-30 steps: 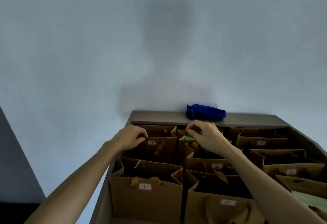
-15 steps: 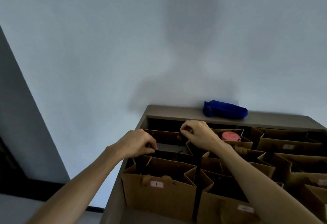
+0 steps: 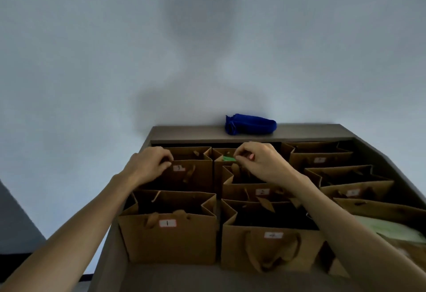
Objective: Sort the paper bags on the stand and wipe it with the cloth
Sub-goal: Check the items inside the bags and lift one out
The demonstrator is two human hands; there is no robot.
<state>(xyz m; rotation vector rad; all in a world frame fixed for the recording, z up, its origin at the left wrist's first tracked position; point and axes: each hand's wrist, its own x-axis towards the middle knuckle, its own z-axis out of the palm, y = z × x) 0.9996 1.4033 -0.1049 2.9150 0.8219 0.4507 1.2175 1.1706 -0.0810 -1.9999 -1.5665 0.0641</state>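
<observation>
Several brown paper bags with numbered labels stand in rows on the dark stand. My left hand pinches the front rim of the bag labelled 3 at the back left. My right hand pinches the rim of the neighbouring back bag, which shows something green inside. Bag 1 and bag 4 stand in the front row, bag 2 behind bag 4. A rolled blue cloth lies on the stand's back ledge, beyond both hands.
More paper bags fill the stand's right side, one at the right edge holding something pale green. A plain wall rises right behind the stand. The stand's left edge drops off to the floor.
The view has swung back to the right and down. Bag 3 stands upright with its label showing again, and my right hand has shifted onto the rim of the bag beside it.
</observation>
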